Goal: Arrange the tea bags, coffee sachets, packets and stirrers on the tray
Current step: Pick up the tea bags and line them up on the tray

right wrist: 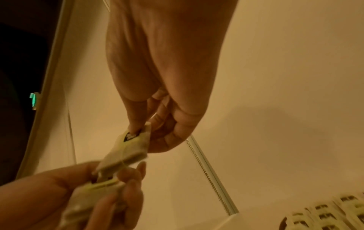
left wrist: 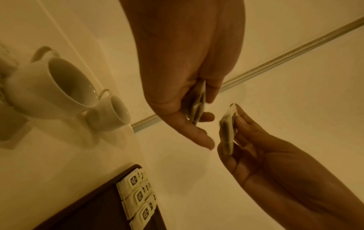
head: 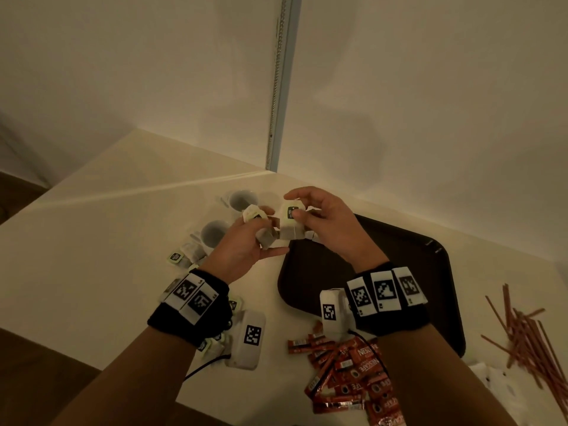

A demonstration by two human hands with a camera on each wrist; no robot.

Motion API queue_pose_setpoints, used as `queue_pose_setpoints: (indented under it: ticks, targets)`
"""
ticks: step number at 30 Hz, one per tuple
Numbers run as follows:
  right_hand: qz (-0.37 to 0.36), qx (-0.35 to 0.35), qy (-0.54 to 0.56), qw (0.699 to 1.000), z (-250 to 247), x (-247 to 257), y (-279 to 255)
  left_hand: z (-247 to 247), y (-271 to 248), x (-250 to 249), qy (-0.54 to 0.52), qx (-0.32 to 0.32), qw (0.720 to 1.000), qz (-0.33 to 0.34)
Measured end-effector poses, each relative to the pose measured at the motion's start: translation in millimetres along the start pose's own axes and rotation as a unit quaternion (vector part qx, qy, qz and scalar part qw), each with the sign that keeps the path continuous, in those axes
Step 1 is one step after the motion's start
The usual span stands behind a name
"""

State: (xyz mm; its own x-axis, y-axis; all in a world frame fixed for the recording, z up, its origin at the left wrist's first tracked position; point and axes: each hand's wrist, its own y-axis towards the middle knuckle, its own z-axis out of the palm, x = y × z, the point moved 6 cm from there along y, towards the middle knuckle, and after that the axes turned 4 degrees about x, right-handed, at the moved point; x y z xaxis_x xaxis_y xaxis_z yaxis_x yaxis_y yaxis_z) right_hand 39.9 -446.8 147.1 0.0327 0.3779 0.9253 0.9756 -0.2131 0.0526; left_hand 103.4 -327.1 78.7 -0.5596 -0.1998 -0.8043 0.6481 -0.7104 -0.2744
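Our left hand [head: 246, 241] pinches several tea bags [head: 261, 224]; our right hand [head: 325, 222] pinches one tea bag [head: 290, 221] above the tray [head: 399, 256]. Loosening either grip (strings may tangle) could drop bags onto the bench [head: 123, 210].

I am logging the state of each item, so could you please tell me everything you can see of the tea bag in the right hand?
The tea bag is a pale, papery pouch with a dark filling showing at its lower end and a light green tag bearing a dark printed label. The right hand pinches it near the tag, thumb on the label, holding it roughly upright in the air above the far left corner of the dark tray. Its lower end meets the tea bags held in the left hand.
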Motion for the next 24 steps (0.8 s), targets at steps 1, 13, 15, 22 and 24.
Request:
queue_pose_setpoints:
  ticks: [1, 13, 15, 22, 24]
  targets:
    - [-0.003, -0.008, -0.015, 1.0, -2, 1, 2, 5, -1, -3, 0.006, 0.015, 1.0, 0.003]
    - [-0.032, -0.032, -0.061, 0.997, -23, 11, 10, 23, 6, -14, 0.287, 0.034, 0.952, 0.099]
    - [-0.036, -0.031, -0.066, 0.997, -26, 11, 10, 25, 7, -13, 0.264, 0.033, 0.958, 0.105]
    - [-0.012, -0.067, -0.083, 0.994, -48, -9, 21, 7, 20, 7, 0.206, -0.013, 0.978, -0.006]
    - [0.013, -0.066, -0.119, 0.991, -53, -28, 26, -10, 24, 15, 0.185, -0.056, 0.98, -0.052]
